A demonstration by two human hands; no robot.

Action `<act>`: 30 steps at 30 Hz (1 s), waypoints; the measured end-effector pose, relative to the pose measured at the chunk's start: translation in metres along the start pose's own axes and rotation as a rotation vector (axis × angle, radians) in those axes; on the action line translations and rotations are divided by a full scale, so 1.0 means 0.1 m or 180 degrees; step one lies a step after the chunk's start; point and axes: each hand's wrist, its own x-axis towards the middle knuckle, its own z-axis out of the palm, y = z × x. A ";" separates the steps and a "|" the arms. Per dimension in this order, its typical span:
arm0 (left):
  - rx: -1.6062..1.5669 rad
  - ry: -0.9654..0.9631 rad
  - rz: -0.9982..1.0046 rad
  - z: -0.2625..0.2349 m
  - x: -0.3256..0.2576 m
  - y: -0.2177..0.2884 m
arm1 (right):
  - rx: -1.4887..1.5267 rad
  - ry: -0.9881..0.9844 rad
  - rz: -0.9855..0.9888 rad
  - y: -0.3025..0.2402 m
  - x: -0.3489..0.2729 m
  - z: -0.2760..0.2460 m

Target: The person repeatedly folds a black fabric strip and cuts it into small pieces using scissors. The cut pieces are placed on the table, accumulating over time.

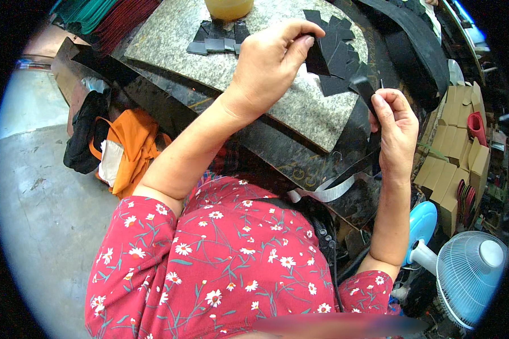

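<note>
My left hand [268, 68] is over the speckled grey stone slab [181, 53], thumb and forefinger pinched on a thin black piece [317, 58]. Under and beyond that piece lies a fanned pile of flat black pieces [339, 70]. Off the slab's right edge, my right hand [397, 127] has its thumb and fingers closed on a small dark strip [363, 88], whose shiny end points toward the pile. Left of the pile, a shorter row of overlapping black pieces [216, 45] rests on the slab. A tub of yellowish stuff [229, 8] stands at the far edge.
A wide black roll of material [407, 51] curves along the right. Cardboard boxes [449, 152] and a blue-white fan [472, 277] are farther right. A white strap [328, 193] lies at the table's near edge. An orange bag [133, 147] hangs left. Teal and maroon stacks [116, 22] sit far left.
</note>
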 end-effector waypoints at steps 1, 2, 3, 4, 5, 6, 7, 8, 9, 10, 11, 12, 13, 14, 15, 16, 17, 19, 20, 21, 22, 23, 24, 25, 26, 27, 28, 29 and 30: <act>-0.0762 -0.0274 -0.0544 0.01 -0.04 0.01 | -0.0100 0.0013 0.0032 -0.01 -0.02 0.00; -0.0905 -0.0449 -0.0799 0.03 -0.06 0.01 | -0.0157 0.0022 0.0052 -0.03 -0.03 0.01; -0.1032 -0.0616 -0.1025 0.03 -0.09 0.01 | -0.0295 -0.0017 0.0048 -0.03 -0.05 0.03; -0.1113 -0.0831 -0.1238 0.04 -0.10 0.01 | -0.0388 -0.0052 0.0019 -0.04 -0.05 0.05; -0.1138 -0.0972 -0.1259 0.03 -0.12 0.01 | -0.0482 -0.0083 -0.0009 -0.05 -0.06 0.07; -0.1105 -0.1155 -0.1296 0.02 -0.13 0.00 | -0.0453 -0.0127 0.0062 -0.05 -0.06 0.09; -0.1071 -0.1336 -0.1325 0.01 -0.14 0.00 | -0.0422 -0.0170 0.0124 -0.06 -0.06 0.11; -0.1056 -0.1450 -0.1358 0.00 -0.15 0.00 | -0.0399 -0.0172 0.0258 -0.07 -0.07 0.12; -0.1038 -0.1558 -0.1381 0.01 -0.15 0.01 | -0.0440 -0.0294 0.0499 -0.10 -0.09 0.11; -0.0986 -0.1643 -0.1369 0.00 -0.16 0.01 | -0.0320 -0.0517 0.0434 -0.10 -0.10 0.12; -0.1130 -0.1617 -0.1336 0.03 -0.17 0.03 | -0.0222 -0.0678 0.0389 -0.09 -0.11 0.15; -0.1074 -0.1661 -0.1294 0.03 -0.18 0.03 | 0.0038 -0.0908 0.0296 -0.07 -0.12 0.17; -0.1017 -0.1740 -0.1220 0.03 -0.18 0.04 | -0.0279 -0.0988 0.0438 -0.06 -0.11 0.17; -0.0935 -0.1812 -0.1074 0.03 -0.18 0.04 | -0.0372 -0.0975 0.0397 -0.04 -0.10 0.19; -0.1057 -0.1807 -0.1076 0.03 -0.18 0.04 | -0.0466 -0.0964 0.0353 -0.02 -0.09 0.19; -0.1058 -0.1852 -0.1140 0.02 -0.18 0.03 | -0.0561 -0.0958 0.0311 0.01 -0.08 0.20; -0.1057 -0.1892 -0.1200 0.02 -0.18 0.03 | -0.0529 -0.1036 0.0352 0.02 -0.07 0.19; -0.1117 -0.1880 -0.1238 0.03 -0.18 0.02 | -0.0607 -0.1012 0.0273 0.05 -0.06 0.19; -0.1131 -0.1852 -0.1245 0.03 -0.19 0.01 | -0.0645 -0.0998 0.0232 0.06 -0.06 0.19; -0.1117 -0.1832 -0.1229 0.04 -0.19 0.00 | -0.0631 -0.1017 0.0321 0.05 -0.06 0.17; -0.1061 -0.1817 -0.1233 0.05 -0.19 0.00 | -0.0620 -0.1032 0.0408 0.05 -0.06 0.16; -0.1095 -0.1775 -0.1201 0.06 -0.19 -0.01 | -0.0611 -0.1048 0.0497 0.04 -0.07 0.15; -0.1086 -0.1738 -0.1193 0.07 -0.19 -0.01 | -0.0548 -0.1038 0.0515 0.04 -0.07 0.15; -0.1077 -0.1699 -0.1184 0.07 -0.19 -0.02 | -0.0486 -0.1029 0.0531 0.04 -0.07 0.15; -0.1087 -0.1679 -0.1174 0.08 -0.19 -0.02 | -0.0424 -0.1019 0.0544 0.04 -0.07 0.15; -0.1096 -0.1659 -0.1162 0.08 -0.19 -0.02 | -0.0414 -0.1003 0.0522 0.04 -0.08 0.16; -0.1102 -0.1640 -0.1154 0.08 -0.19 -0.02 | -0.0404 -0.0985 0.0502 0.05 -0.08 0.17; -0.1192 -0.1615 -0.1170 0.09 -0.19 -0.03 | -0.0394 -0.0968 0.0483 0.05 -0.08 0.17; -0.1280 -0.1591 -0.1187 0.09 -0.20 -0.03 | -0.0418 -0.0974 0.0477 0.05 -0.08 0.17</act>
